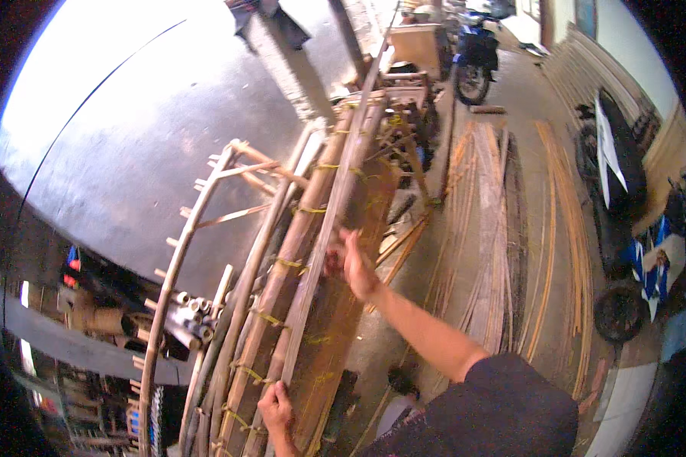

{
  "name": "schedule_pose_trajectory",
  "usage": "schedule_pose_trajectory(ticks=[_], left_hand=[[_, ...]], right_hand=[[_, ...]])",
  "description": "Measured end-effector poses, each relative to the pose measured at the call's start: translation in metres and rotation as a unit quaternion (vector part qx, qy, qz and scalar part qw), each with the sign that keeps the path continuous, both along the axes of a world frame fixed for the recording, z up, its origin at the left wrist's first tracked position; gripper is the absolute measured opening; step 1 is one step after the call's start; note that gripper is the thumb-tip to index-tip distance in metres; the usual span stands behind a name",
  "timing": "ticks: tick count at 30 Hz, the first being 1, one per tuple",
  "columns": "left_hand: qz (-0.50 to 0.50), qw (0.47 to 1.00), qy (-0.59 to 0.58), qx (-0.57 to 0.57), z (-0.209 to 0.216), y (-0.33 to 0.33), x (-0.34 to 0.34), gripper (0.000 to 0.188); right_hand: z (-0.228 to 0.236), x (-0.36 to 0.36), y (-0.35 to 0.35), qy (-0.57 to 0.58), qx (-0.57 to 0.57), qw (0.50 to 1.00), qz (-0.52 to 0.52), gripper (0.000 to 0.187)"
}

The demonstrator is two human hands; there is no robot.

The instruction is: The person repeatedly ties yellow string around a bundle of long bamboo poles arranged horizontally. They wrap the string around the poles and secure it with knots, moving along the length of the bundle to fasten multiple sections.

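A long, thin grey-brown bamboo strip runs lengthwise over a row of bamboo poles bound with yellow ties. At its near end my left hand is closed, thumb up, on the strip. Farther along, my right hand is beside the strip's right edge with its fingers apart; they are somewhat blurred, and whether they touch the strip I cannot tell. Under and right of the strip lies a brown sheet-like surface with yellow ties along it.
A bamboo ladder-like frame leans at the left, near some cut bamboo tubes. Bundles of long strips lie on the floor at right. Motorbikes stand at the back and far right. A post rises behind.
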State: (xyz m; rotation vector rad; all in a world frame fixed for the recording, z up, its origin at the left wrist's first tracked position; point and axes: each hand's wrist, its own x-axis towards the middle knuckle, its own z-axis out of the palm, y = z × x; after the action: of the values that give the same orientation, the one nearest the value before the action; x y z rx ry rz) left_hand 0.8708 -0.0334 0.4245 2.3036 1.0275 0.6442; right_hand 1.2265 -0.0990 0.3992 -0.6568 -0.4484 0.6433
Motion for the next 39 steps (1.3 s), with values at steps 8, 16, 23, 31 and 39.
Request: schedule_pose_trajectory(ticks=[8, 16, 23, 31, 39], left_hand=[[0.260, 0.949, 0.170, -0.053, 0.030, 0.072, -0.222, 0.030], [0.414, 0.861, 0.295, -0.013, -0.012, 0.137, -0.346, 0.031], [0.403, 0.883, 0.188, 0.152, -0.072, 0.181, -0.249, 0.035], [0.195, 0.975, -0.081, 0.063, -0.051, 0.194, 0.217, 0.043], [-0.084, 0.996, 0.017, -0.007, -0.023, 0.172, 0.617, 0.044]], right_hand=[[-0.042, -0.127, 0.139, -0.120, -0.172, 0.975, -0.072, 0.027], [-0.059, -0.170, 0.131, -0.333, -0.292, 0.801, 0.403, 0.031], [-0.103, -0.064, 0.061, -0.277, -0.348, 0.813, 0.376, 0.034], [-0.152, 0.106, -0.038, -0.224, -0.443, 0.803, 0.329, 0.034], [-0.122, 0.276, -0.076, -0.167, -0.456, 0.838, 0.250, 0.030]])
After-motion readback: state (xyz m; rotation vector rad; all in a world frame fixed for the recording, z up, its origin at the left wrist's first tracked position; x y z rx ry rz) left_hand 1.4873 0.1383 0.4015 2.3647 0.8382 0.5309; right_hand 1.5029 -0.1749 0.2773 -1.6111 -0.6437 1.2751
